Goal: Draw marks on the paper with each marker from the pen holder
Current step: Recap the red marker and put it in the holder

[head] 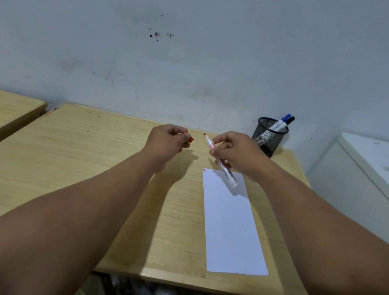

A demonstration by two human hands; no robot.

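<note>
Pale wood-grain table (87, 171), matt and smooth, with a few dark specks near the far edge. Plain white paper (233, 225), matt and flat, a small red mark at one corner. Black wire-mesh pen holder (270, 137), metal by the look, dull finish. Red marker (221, 161) with a white, slightly glossy plastic barrel and printed lettering; red plastic cap (190, 139). Painted wall (200, 50), matt, scuffed and spotted with dark stains. White cabinet (369, 173), smooth, faintly marked on top.

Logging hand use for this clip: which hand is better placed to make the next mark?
Right hand: it already holds the uncapped marker over the paper. The left hand holds only the cap.
</note>
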